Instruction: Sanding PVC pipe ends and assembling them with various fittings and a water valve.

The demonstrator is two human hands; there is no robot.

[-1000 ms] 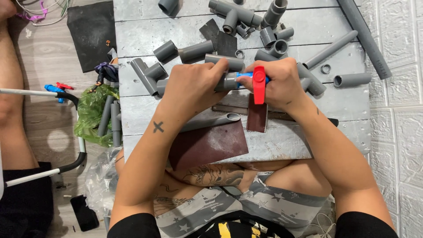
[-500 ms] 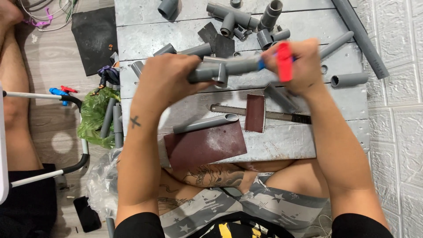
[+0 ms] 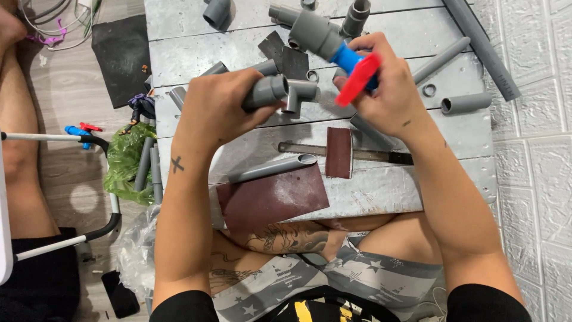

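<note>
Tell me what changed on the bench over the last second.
The two pieces came apart: the right hand lifted the valve with the red handle up and away toward the fittings, while the left hand kept the grey tee assembly and drew it left. Both grips stayed closed. The sandpaper sheet, the loose pipe and the saw stayed put.

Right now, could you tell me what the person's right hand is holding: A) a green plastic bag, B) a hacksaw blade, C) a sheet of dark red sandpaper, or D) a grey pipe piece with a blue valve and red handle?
D: the right hand grips the valve piece, whose red handle sticks out, while the sandpaper sheet lies on the board.
</note>
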